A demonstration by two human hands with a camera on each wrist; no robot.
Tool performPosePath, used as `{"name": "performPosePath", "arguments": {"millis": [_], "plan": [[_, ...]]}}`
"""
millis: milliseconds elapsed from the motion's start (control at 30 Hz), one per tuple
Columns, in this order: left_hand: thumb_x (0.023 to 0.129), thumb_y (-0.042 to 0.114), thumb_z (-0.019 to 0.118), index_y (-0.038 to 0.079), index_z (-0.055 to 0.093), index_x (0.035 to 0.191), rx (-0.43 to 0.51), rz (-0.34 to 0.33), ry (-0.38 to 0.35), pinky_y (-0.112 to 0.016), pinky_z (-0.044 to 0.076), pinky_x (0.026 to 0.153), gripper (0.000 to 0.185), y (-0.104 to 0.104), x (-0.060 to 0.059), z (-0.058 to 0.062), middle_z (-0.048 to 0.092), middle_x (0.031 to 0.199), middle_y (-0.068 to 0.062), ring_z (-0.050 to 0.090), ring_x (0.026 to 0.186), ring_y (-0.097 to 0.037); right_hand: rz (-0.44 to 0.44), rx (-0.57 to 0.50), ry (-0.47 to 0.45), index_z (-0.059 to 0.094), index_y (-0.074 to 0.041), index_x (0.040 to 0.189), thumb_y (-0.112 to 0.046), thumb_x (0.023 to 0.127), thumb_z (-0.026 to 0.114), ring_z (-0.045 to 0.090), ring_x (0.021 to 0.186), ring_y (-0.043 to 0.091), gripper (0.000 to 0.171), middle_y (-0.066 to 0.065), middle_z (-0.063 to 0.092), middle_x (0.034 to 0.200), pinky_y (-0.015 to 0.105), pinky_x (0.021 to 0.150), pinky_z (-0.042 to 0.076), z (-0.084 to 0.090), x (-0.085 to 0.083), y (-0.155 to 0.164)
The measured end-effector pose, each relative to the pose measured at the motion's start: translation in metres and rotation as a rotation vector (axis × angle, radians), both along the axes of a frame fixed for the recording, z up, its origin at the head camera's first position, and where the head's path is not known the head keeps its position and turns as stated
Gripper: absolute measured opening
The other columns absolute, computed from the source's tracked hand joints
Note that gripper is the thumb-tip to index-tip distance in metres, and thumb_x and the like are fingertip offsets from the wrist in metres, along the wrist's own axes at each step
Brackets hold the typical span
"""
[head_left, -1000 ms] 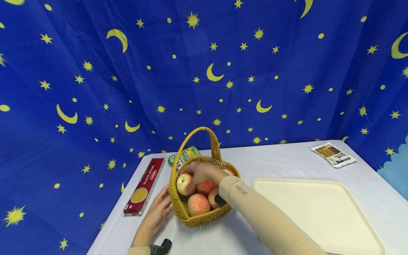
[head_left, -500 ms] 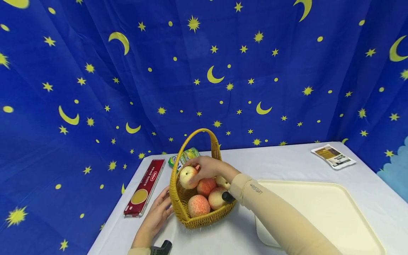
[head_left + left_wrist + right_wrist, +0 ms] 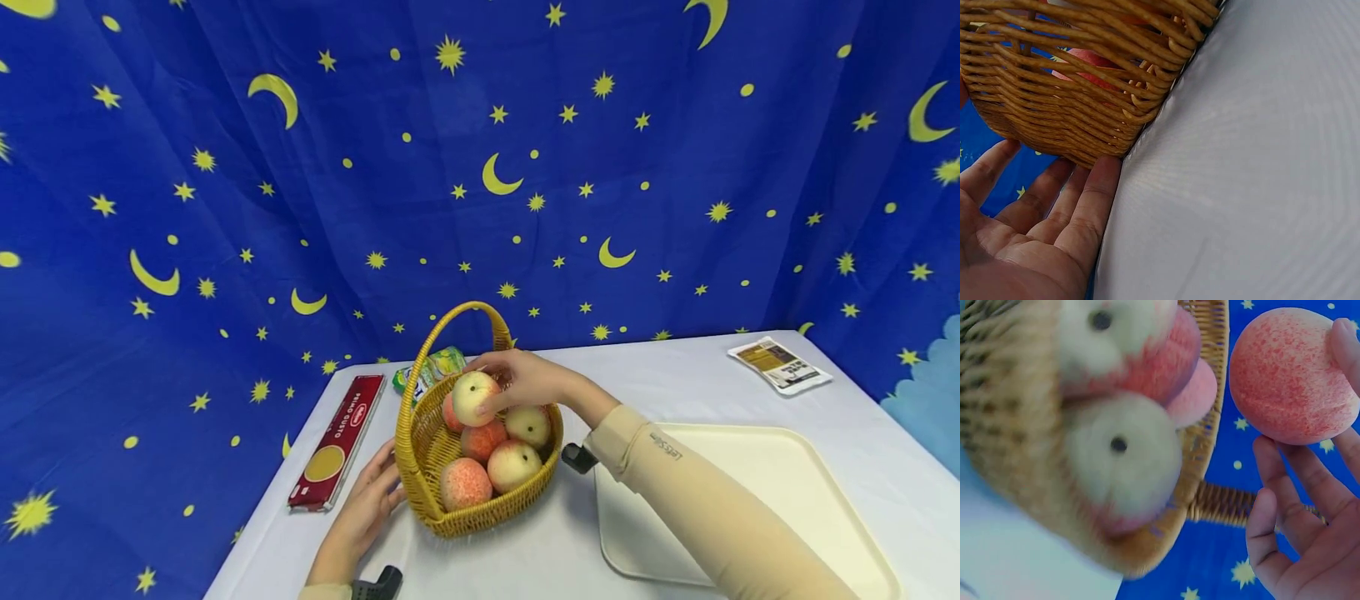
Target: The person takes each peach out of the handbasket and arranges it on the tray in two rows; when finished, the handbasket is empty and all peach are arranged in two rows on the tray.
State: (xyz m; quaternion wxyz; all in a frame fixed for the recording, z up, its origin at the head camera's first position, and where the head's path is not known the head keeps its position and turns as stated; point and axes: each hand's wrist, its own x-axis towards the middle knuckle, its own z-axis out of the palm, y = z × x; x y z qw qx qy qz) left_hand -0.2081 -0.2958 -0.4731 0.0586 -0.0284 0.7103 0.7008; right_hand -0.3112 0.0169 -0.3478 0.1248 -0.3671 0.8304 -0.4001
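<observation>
A yellow wicker basket (image 3: 431,500) with a hooped handle stands on the white table and holds several peaches (image 3: 466,483). My right hand (image 3: 525,379) grips one pale red-blushed peach (image 3: 475,397) above the basket's rim; the right wrist view shows that peach (image 3: 1291,378) held at my fingertips (image 3: 1342,344), with the basket (image 3: 1022,425) and its fruit blurred at left. My left hand (image 3: 367,500) lies flat on the table with straight fingers (image 3: 1094,200) touching the basket's woven wall (image 3: 1072,100).
A cream tray (image 3: 757,500) lies on the table at right. A red pasta box (image 3: 337,442) lies left of the basket, a green packet (image 3: 438,367) behind it, a printed packet (image 3: 780,364) at far right. A blue star curtain hangs behind.
My right hand has lifted one peach out of the basket, rising up and to the right. The left hand has stayed against the basket.
</observation>
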Motion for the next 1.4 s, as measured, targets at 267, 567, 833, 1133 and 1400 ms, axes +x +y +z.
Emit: {"name": "performPosePath", "arguments": {"millis": [267, 567, 833, 1133, 1400], "plan": [[0.108, 0.031, 0.06, 0.012, 0.032, 0.168, -0.003, 0.003, -0.015, -0.035, 0.054, 0.107, 0.069, 0.0, -0.002, 0.0, 0.034, 0.173, -0.021, 0.046, 0.151, -0.032, -0.023, -0.036, 0.046, 0.063, -0.013, 0.149, -0.031, 0.092, 0.086, 0.069, 0.122, 0.029, 0.064, 0.01, 0.068, 0.146, 0.049, 0.106, 0.056, 0.0, 0.002, 0.041], [0.108, 0.028, 0.06, 0.013, 0.029, 0.17, 0.004, 0.003, -0.032, -0.036, 0.055, 0.109, 0.071, 0.0, -0.001, 0.0, 0.031, 0.174, -0.021, 0.044, 0.153, -0.032, -0.103, -0.037, 0.035, 0.064, -0.017, 0.146, -0.032, 0.088, 0.09, 0.069, 0.12, 0.028, 0.065, 0.01, 0.069, 0.141, 0.047, 0.099, 0.057, -0.005, 0.012, 0.088], [0.109, 0.023, 0.057, 0.013, 0.026, 0.171, 0.015, -0.015, -0.023, -0.037, 0.054, 0.113, 0.07, 0.0, 0.0, 0.0, 0.026, 0.176, -0.022, 0.037, 0.158, -0.035, -0.165, -0.064, 0.068, 0.063, -0.012, 0.145, -0.029, 0.088, 0.09, 0.071, 0.115, 0.025, 0.066, 0.013, 0.071, 0.138, 0.044, 0.092, 0.058, -0.023, 0.019, 0.132], [0.108, 0.025, 0.058, 0.012, 0.028, 0.17, 0.01, -0.018, -0.008, -0.039, 0.053, 0.113, 0.07, 0.0, -0.001, -0.001, 0.027, 0.176, -0.021, 0.039, 0.156, -0.033, -0.205, -0.072, 0.053, 0.062, -0.009, 0.145, -0.027, 0.087, 0.091, 0.072, 0.113, 0.024, 0.067, 0.017, 0.07, 0.138, 0.035, 0.088, 0.059, -0.042, 0.028, 0.163], [0.107, 0.027, 0.061, 0.014, 0.029, 0.169, 0.012, -0.019, -0.014, -0.04, 0.053, 0.114, 0.072, 0.0, -0.001, -0.001, 0.027, 0.176, -0.019, 0.033, 0.16, -0.038, -0.207, -0.09, 0.047, 0.062, -0.005, 0.143, -0.023, 0.086, 0.091, 0.071, 0.113, 0.028, 0.066, 0.018, 0.071, 0.135, 0.038, 0.092, 0.06, -0.061, 0.034, 0.181]]}}
